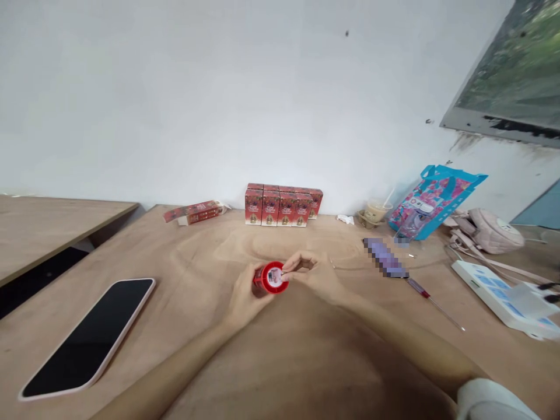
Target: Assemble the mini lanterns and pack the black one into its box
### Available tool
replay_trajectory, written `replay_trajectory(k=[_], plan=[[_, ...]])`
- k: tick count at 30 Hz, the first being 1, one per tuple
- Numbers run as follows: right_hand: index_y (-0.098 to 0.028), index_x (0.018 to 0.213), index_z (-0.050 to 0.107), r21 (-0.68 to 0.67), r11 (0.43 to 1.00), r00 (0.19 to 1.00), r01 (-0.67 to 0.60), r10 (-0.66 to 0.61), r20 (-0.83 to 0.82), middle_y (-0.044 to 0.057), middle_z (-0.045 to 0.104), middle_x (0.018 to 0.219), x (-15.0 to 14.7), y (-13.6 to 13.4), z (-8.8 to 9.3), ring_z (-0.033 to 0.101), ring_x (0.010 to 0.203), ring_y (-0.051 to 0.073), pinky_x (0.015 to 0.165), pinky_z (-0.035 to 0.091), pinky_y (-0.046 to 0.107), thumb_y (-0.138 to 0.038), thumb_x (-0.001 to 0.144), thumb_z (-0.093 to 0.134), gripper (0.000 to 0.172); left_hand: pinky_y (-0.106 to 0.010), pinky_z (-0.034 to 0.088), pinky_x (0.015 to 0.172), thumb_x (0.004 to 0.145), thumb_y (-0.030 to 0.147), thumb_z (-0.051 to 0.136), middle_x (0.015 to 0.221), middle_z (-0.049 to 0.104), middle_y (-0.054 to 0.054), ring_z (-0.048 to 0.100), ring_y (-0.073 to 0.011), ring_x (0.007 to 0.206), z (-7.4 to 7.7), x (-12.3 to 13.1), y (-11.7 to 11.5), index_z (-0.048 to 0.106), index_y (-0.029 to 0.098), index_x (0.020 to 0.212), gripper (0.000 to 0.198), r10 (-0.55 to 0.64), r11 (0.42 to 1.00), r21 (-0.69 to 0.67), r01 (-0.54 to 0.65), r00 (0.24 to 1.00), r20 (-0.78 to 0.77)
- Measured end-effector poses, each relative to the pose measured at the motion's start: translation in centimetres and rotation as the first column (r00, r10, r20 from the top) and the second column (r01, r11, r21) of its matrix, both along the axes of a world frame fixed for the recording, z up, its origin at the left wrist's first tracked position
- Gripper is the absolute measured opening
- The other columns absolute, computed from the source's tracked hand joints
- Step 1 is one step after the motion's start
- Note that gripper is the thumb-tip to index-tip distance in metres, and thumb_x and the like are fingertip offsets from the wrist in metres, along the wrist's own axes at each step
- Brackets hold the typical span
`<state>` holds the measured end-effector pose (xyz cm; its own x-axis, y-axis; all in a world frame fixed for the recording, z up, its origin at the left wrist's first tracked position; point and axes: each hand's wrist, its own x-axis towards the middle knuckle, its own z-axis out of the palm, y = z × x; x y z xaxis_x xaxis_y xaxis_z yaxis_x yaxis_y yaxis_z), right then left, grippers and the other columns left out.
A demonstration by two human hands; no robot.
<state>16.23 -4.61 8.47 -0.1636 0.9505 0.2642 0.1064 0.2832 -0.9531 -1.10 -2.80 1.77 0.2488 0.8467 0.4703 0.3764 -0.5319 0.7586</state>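
My left hand (243, 296) is wrapped round a small red cylindrical container (259, 281), held above the middle of the wooden table. Its round end is tipped towards me, showing a red rim and a pale disc (275, 277) with a printed picture inside. At the right side of that rim, the thumb and fingertips of my right hand (315, 275) are pinched together. Whatever lies between those fingertips is too small to make out. Beyond both hands, several red printed boxes (279, 209) stand upright in rows against the wall.
A phone (90, 338) lies at the left on the table (192, 262). Red cartons (199, 213) lie at the back left. Towards the right are a drink cup (377, 211), a blue floral bag (437, 201), a screwdriver (431, 298), a power strip (503, 297) and a pink bag (494, 232).
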Motion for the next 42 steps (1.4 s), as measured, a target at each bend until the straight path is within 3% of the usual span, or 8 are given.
replay_trajectory(k=[4,8,17,20,25,36,39,42], plan=[[-0.022,0.076,0.067,0.202,0.979,0.98,-0.042,0.001,0.197,0.002,0.07,0.078,0.1,-0.1,-0.6,0.065,0.074,0.016,0.073,0.052,0.032,-0.03,0.075,0.066,0.009,-0.038,0.047,0.083,0.065,0.023,0.063,0.102,0.063,-0.006,0.06,-0.0225,0.094,-0.2,0.0,0.1,0.05,0.02,0.103,0.04,-0.003,1.0,0.008,0.003,1.0,0.007],[-0.022,0.089,0.067,0.499,0.846,0.877,-0.188,-0.084,0.472,0.006,0.066,0.088,0.6,-0.2,-0.4,0.062,0.081,0.016,0.075,0.05,0.031,-0.021,0.089,0.046,0.021,-0.037,0.047,0.083,0.065,0.02,0.062,0.102,0.062,-0.006,0.06,-0.0226,0.094,-0.5,0.0,0.2,0.05,0.019,0.103,0.04,0.056,0.998,0.014,-0.056,0.998,0.021],[-0.017,0.093,0.062,0.634,0.702,0.719,-0.324,-0.253,0.648,0.008,0.064,0.086,1.1,1.0,-0.7,0.062,0.08,0.016,0.072,0.05,0.027,-0.025,0.094,0.037,0.026,-0.04,0.046,0.083,0.067,0.023,0.064,0.1,0.063,-0.005,0.061,-0.0233,0.093,-0.5,-0.1,0.2,0.05,0.02,0.103,0.04,0.101,0.992,0.084,-0.097,0.994,-0.044],[-0.015,0.085,0.063,0.638,0.713,0.743,-0.29,-0.251,0.62,0.006,0.065,0.079,1.0,1.1,-0.5,0.061,0.072,0.014,0.068,0.05,0.025,-0.03,0.092,0.044,0.025,-0.039,0.047,0.08,0.066,0.022,0.065,0.1,0.063,-0.005,0.062,-0.0228,0.091,-0.7,-0.1,0.3,0.05,0.02,0.103,0.04,0.086,0.992,0.092,-0.082,0.996,-0.031],[-0.016,0.073,0.065,0.61,0.779,0.859,-0.144,-0.207,0.468,0.002,0.062,0.071,0.4,1.4,-0.8,0.058,0.064,0.01,0.062,0.047,0.021,-0.031,0.085,0.057,0.021,-0.039,0.048,0.079,0.068,0.021,0.063,0.1,0.063,-0.005,0.062,-0.0225,0.09,-0.8,-0.1,0.4,0.05,0.02,0.104,0.039,0.073,0.992,0.107,-0.07,0.997,-0.026],[-0.019,0.072,0.068,0.456,0.89,0.935,-0.011,-0.153,0.32,0.001,0.061,0.071,-0.2,1.4,-1.4,0.056,0.063,0.01,0.06,0.046,0.023,-0.035,0.079,0.064,0.018,-0.04,0.048,0.079,0.069,0.021,0.063,0.099,0.062,-0.005,0.061,-0.0224,0.09,-0.7,-0.1,0.3,0.049,0.021,0.105,0.039,0.054,0.992,0.117,-0.049,0.998,-0.042],[-0.02,0.073,0.069,0.452,0.885,0.929,0.108,-0.252,0.272,0.002,0.065,0.072,1.6,2.2,-1.3,0.058,0.068,0.013,0.065,0.046,0.025,-0.037,0.08,0.061,0.02,-0.04,0.049,0.079,0.067,0.02,0.064,0.1,0.063,-0.006,0.062,-0.0228,0.09,-0.5,-0.1,0.3,0.05,0.02,0.103,0.039,0.067,0.993,0.096,-0.062,0.997,-0.044],[-0.018,0.078,0.069,0.408,0.871,0.854,0.273,-0.415,0.315,0.004,0.068,0.076,5.9,3.8,-1.0,0.06,0.072,0.016,0.068,0.046,0.028,-0.037,0.081,0.06,0.021,-0.04,0.049,0.079,0.067,0.019,0.064,0.1,0.064,-0.006,0.062,-0.0226,0.09,-0.4,-0.1,0.2,0.05,0.02,0.102,0.038,0.078,0.993,0.089,-0.074,0.996,-0.043]])
